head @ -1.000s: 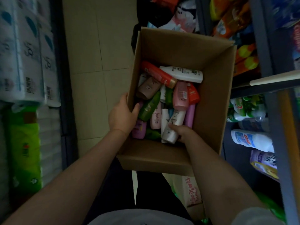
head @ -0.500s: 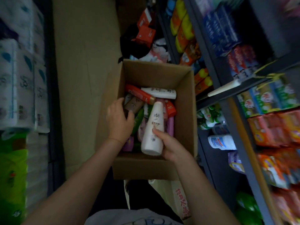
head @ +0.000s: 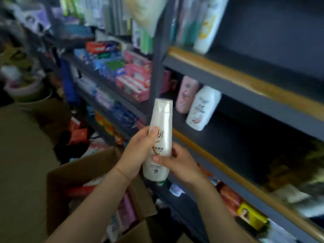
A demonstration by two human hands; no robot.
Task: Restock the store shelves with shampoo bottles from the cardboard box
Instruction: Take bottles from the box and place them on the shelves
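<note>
A white shampoo bottle (head: 161, 130) stands upright in front of the dark shelves, cap up. My left hand (head: 140, 151) grips its left side with the thumb across the label. My right hand (head: 180, 163) holds its lower right side, thumb on the front. Below my arms sits the open cardboard box (head: 73, 174) with several coloured bottles lying in it. On the middle shelf (head: 236, 137) behind the bottle stand a pink bottle (head: 186, 93) and a white bottle (head: 203, 107), side by side.
Another white bottle (head: 206, 25) stands on the upper shelf (head: 228, 67). Stacked toothpaste boxes (head: 133, 79) fill the shelves to the left. Packaged goods (head: 250, 216) lie on the low shelf at the right. Tan floor (head: 21, 155) lies left of the box.
The white bottle has come up out of the box to shelf height. My left hand left the box and now grips the bottle too. My view swung up toward the shelves.
</note>
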